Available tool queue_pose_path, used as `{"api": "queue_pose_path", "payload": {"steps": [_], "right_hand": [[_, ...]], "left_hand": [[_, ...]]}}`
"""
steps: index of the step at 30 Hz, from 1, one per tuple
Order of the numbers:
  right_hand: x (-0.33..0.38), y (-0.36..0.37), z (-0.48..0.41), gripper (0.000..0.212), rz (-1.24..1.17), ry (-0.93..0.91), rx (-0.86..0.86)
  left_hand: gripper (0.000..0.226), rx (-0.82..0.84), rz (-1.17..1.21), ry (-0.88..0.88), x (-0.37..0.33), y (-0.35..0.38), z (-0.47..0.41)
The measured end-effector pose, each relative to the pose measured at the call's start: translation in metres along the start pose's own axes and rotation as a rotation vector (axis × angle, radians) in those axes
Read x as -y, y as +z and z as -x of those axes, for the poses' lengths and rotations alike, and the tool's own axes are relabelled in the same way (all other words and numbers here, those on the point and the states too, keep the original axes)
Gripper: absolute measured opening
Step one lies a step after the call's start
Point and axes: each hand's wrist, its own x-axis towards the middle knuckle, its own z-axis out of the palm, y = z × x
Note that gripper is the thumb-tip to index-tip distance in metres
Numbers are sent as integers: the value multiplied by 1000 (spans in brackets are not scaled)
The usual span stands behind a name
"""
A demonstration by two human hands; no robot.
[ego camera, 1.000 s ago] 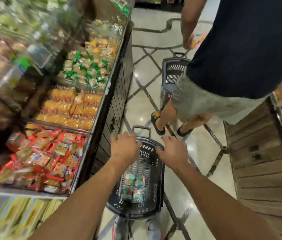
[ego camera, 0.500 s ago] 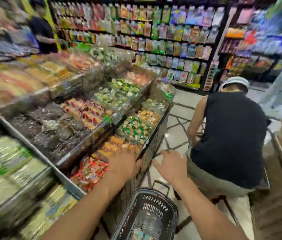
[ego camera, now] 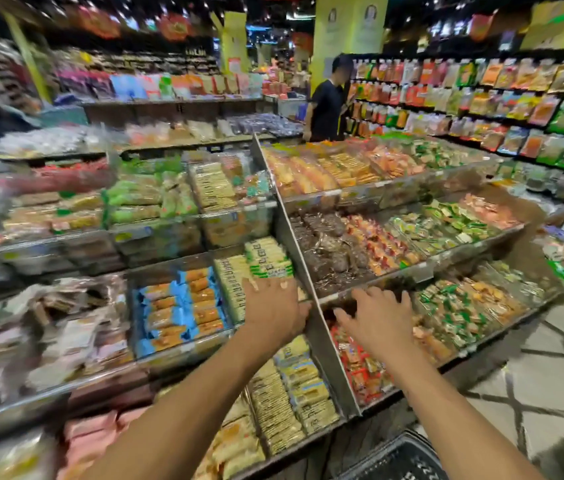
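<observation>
The left hand (ego camera: 275, 308) and right hand (ego camera: 375, 318) hover empty, fingers spread, either side of the divider (ego camera: 329, 362). The person would do best to commit one hand and pinch a single packet (ego camera: 268, 261).

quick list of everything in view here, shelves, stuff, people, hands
metal divider: one, silver, centre of the display
pale yellow packs: many, yellow-green, bin just left of divider
blue-and-orange packs: many, bin further left
brown wrapped sweets: many, middle tier right of divider
red wrapped snacks: many, low bin right of divider
green-and-orange snacks: many, low bin further right
hanging packets: many, mixed colours, back right wall
person: one, black shirt, behind the display
shopping basket: one, black, bottom edge
left hand: one, fingers spread, over pale yellow packs
right hand: one, fingers spread, right of divider
</observation>
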Motion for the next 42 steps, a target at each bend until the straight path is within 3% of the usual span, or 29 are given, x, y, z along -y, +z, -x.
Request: {"api": "queue_pose_path", "payload": {"steps": [10,19,32,38,42], "right_hand": [[222,0,9,63,-28,-299,-11],[366,24,28,63,-34,-407,20],[474,59,6,53,-173,-509,37],[488,85,-38,60,-307,-364,22],[498,104,-60,74,-319,-283,107]], "left_hand": [[68,8,14,-234,203,6,70],[68,-10,0,-339,346,17,138],[62,86,-14,-449,439,41,141],[56,112,13,-508,464,61,130],[57,152,25,-529,472,79,122]]}}
